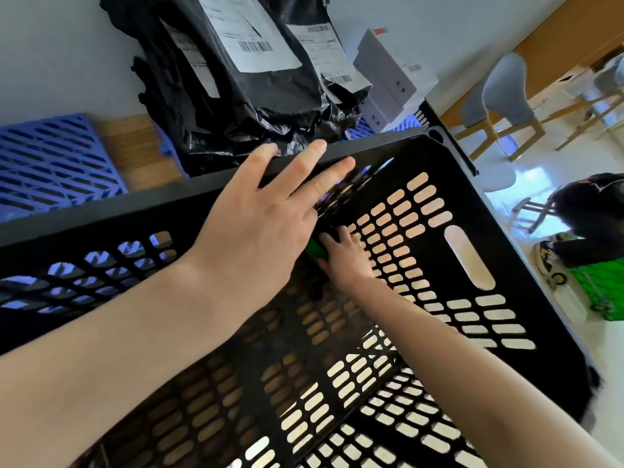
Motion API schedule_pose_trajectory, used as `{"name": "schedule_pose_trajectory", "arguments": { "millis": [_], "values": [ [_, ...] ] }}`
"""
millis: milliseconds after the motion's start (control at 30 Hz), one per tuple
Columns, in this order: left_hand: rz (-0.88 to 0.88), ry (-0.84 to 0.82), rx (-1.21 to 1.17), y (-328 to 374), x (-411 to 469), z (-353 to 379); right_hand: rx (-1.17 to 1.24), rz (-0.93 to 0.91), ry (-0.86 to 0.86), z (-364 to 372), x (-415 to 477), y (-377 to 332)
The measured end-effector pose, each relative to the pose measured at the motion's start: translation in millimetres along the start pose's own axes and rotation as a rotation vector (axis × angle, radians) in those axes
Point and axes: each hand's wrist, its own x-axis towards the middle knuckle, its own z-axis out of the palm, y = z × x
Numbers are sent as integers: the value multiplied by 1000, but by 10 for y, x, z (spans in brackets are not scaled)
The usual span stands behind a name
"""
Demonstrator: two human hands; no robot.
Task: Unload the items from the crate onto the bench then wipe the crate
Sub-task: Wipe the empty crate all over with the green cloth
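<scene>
A black slotted plastic crate [472,204] fills most of the view and holds no parcels. My left hand [266,217] lies over its far rim, fingers curled onto the edge. My right hand [347,255] reaches deep inside, pressed flat on a green cloth [315,247] against the far inner corner; most of the cloth is hidden behind my left hand. Black mailer bags [243,96] with white shipping labels and grey-white boxes [388,82] lie stacked just beyond the crate.
A blue slatted crate [57,157] lies at the far left on the wooden bench [135,146]. Right of the crate are chairs [499,92] on a pale floor, a person's legs and shoes [574,238], and a green cart [604,282].
</scene>
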Motion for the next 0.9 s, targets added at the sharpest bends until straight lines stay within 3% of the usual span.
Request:
{"name": "schedule_pose_trajectory", "arguments": {
  "millis": [133,267,433,533,633,767,833,900],
  "values": [
    [-4,12,15,-6,-11,-5,-8,-120,-88,-16,-310,227],
    [6,51,-41,-17,-21,-11,-42,-153,-401,-75,-727,441],
    [9,38,-28,-3,-31,-7,-259,-222,-820,-97,-1074,587],
    [12,23,-32,11,-47,-10,-374,-270,-918,-105,-1151,585],
    [12,10,-37,17,-43,-20,-221,-181,-828,-252,-961,573],
    [0,3,-24,22,-41,-17,36,-94,-241,-435,-425,501],
    [-2,10,-19,26,-43,-12,-64,-156,-72,-411,-175,384],
    [0,19,-20,23,-49,-3,-230,-174,-62,-291,-51,241]
  ]
}}
